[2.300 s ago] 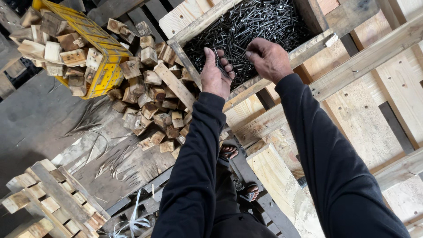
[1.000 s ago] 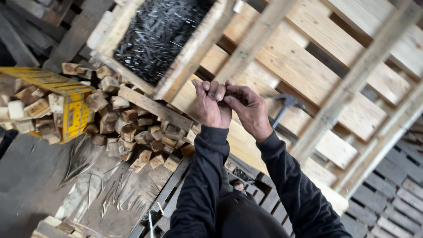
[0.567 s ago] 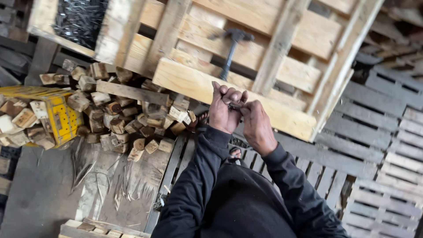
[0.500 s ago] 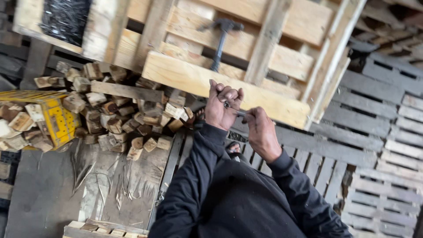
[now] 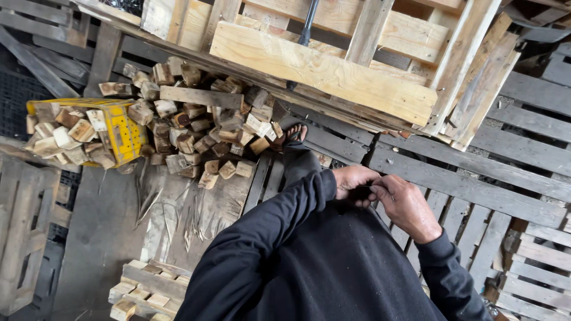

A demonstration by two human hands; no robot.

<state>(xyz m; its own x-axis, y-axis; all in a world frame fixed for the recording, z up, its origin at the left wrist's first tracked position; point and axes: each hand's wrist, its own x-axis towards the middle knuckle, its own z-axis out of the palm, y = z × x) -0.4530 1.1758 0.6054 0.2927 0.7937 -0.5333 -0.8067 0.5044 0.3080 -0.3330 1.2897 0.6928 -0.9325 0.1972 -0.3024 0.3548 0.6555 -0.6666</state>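
Floor: weathered grey wooden pallets [image 5: 476,190] laid flat, slats running at several angles with gaps between; flat even daylight, no hard shadows. Upper frame: a pale new-wood pallet [image 5: 321,71] lies raised above the grey ones, a loose heap of small wood blocks [image 5: 202,125] just beside it, left. Far left: a yellow crate [image 5: 122,128] filled with more blocks, near the heap.
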